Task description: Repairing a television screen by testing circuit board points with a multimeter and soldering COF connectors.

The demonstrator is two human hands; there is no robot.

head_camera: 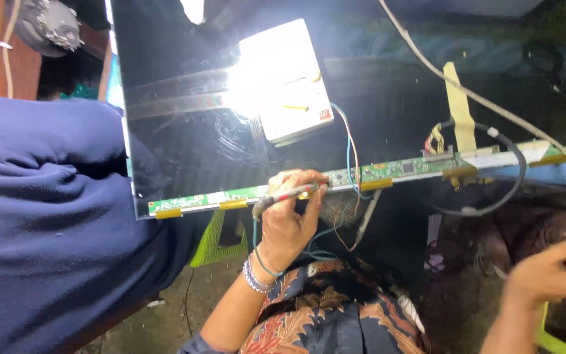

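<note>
Green, narrow circuit board strip [388,172] runs along the bottom edge of a big dark glossy display panel [191,144]. Left hand [289,219] pinches a thin red-and-grey probe [286,196] right against that strip. Right hand [551,269] is blurry at the lower right, can't tell its grip.

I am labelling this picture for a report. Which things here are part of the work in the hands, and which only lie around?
In the work:
left hand
probe pen
green circuit strip
dark display panel
thin coloured wires

Lying around:
white box
grey cable
yellow tape strip
right hand, blurred, touching none of the above
</note>
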